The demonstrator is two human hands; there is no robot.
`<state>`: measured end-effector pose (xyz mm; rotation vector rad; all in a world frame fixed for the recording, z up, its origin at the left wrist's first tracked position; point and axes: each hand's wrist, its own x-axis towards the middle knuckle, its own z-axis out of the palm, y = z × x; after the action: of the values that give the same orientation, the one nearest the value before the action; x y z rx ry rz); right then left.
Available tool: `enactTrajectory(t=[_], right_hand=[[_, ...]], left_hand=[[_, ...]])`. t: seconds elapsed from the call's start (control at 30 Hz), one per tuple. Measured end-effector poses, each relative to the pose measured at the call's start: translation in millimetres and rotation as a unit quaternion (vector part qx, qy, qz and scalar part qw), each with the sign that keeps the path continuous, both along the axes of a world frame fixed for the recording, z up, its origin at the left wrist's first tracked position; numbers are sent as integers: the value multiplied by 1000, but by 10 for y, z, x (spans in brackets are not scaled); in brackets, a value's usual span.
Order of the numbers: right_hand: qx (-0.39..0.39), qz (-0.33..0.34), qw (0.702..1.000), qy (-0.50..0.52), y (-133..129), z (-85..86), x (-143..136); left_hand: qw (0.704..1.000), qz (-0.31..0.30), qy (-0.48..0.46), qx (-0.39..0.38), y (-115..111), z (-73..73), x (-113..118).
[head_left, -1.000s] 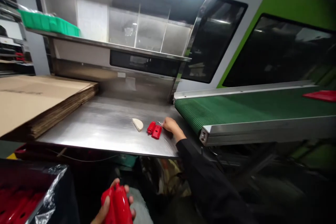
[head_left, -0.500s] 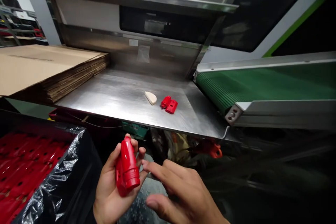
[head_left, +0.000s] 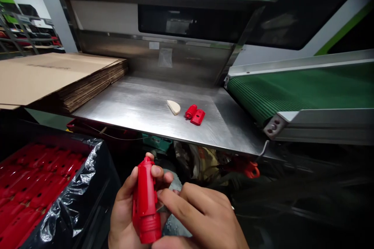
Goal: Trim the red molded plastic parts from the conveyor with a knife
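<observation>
Left hand (head_left: 124, 214): palm up, low in view, fingers curled around red plastic housing (head_left: 145, 201), held upright, narrow end up, thumb on its left flank. Right hand (head_left: 201, 218): back toward camera, index finger extended against housing's right side; a thin metal piece seems pinched there, too small to confirm, so grasp not determinable. Left of hands: black bin lined with clear film (head_left: 73, 198), filled with red parts (head_left: 26, 190). Beyond hands: steel table (head_left: 131, 109) carrying small red piece (head_left: 195, 114) and beige wedge (head_left: 173, 107) just beside it. Cardboard stack (head_left: 58, 78) far left; green conveyor belt (head_left: 295, 89) far right.
</observation>
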<state>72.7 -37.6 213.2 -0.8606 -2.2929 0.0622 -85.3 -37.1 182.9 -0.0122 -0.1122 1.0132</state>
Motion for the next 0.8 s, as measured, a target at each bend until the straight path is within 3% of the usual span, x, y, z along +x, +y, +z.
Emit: enactTrajectory(t=[0.2,0.4,0.8], right_hand=[[67,-38,995,58,-52,-86,-65],[83,-31,996,15,-110,-95,-64],[146,-74,986,18,-196,17,-118]], left_hand=[[1000,-15,-14,-13,-60,26,-14],[999,-4,-46,6,-94,54,-5],[997,-25,36,66,-128,46,-94]])
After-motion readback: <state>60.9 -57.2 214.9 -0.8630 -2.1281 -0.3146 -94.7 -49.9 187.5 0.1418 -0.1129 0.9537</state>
